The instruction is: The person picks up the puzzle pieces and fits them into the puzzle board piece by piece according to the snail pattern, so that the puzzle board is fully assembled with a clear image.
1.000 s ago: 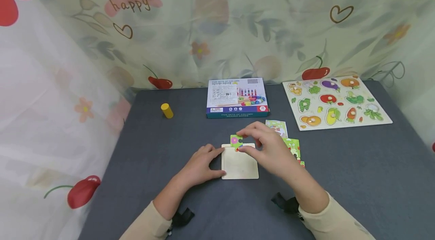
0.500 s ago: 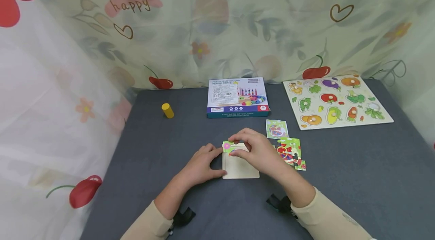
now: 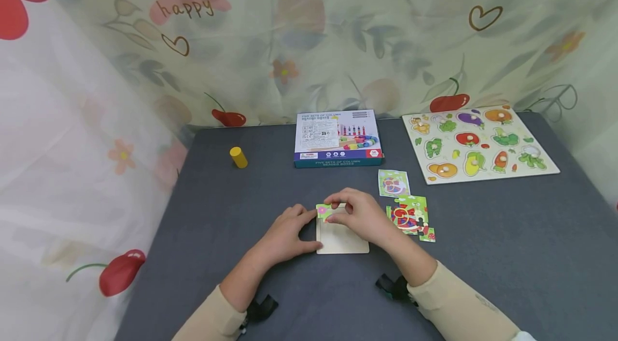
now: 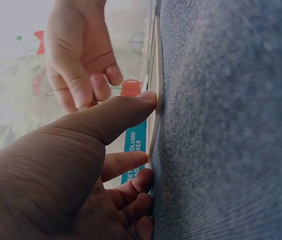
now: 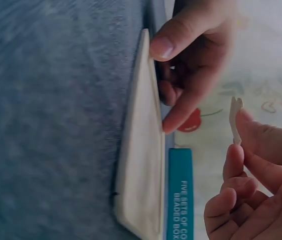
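In the head view my right hand (image 3: 359, 215) pinches a green puzzle piece (image 3: 322, 211) with a pink flower between thumb and fingers, at the far left corner of a pale wooden puzzle tray (image 3: 345, 239). The right wrist view shows the piece (image 5: 235, 120) edge-on, raised off the tray. My left hand (image 3: 285, 236) rests at the tray's left edge. Its thumb and index finger are extended and touch that edge, spread apart along it; the left wrist view has the other fingers bent beside it.
Partly joined puzzle pieces (image 3: 410, 215) lie right of the tray, below a small picture card (image 3: 393, 184). Farther back are a bead-set box (image 3: 338, 140), a vegetable peg board (image 3: 483, 145) and a yellow cylinder (image 3: 238, 157). Patterned cloth hangs behind.
My right hand has carried the puzzle piece left and slightly nearer, from over the tray's far edge to its far left corner. The left hand has stayed at the tray's edge.
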Available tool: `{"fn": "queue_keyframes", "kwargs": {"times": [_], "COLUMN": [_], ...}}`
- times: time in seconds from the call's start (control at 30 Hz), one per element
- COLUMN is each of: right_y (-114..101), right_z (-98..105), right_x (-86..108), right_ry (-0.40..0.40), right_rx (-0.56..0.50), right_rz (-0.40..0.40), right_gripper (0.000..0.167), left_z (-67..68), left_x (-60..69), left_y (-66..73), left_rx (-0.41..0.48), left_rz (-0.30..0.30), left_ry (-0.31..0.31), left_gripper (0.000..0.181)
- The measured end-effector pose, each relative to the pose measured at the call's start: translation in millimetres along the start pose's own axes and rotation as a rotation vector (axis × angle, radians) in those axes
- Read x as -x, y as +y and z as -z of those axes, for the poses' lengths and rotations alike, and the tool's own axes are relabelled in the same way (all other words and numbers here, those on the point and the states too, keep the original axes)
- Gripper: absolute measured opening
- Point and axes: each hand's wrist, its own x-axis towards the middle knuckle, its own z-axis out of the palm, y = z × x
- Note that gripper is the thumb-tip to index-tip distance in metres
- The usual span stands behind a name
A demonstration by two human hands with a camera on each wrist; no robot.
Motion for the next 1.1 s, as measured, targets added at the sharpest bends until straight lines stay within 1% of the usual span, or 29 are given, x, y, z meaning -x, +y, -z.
{"fn": "queue_keyframes", "kwargs": {"times": [0.1, 0.3, 0.6, 0.93, 1.1], "right_y": [5, 14, 29, 32, 32], "right_z": [-2, -7, -17, -24, -27], "right_x": [-2.1, -5.5, -11.1, -10.6, -9.9], "right_ry": [-0.016, -0.030, -0.024, 0.009, 0.020], "right_rx": [-0.009, 0.008, 0.054, 0.160, 0.252], "right_rz": [-0.027, -0.064, -0.116, -0.090, -0.055], "right_gripper": [0.028, 0.028, 0.027, 0.027, 0.027], "left_z": [-0.7, -2.3, -1.4, -2.6, -2.5], "left_x": [-0.5, -0.8, -1.9, -1.8, -1.3], "left_y": [-0.5, -1.2, -1.3, -2.7, -2.8], "left_rx": [-0.005, -0.005, -0.005, -0.007, -0.005], "left_rz": [-0.006, -0.010, -0.008, -0.016, -0.020], "left_ry": [0.004, 0.006, 0.003, 0.003, 0.007], "left_gripper": [0.076, 0.076, 0.077, 0.077, 0.076]}}
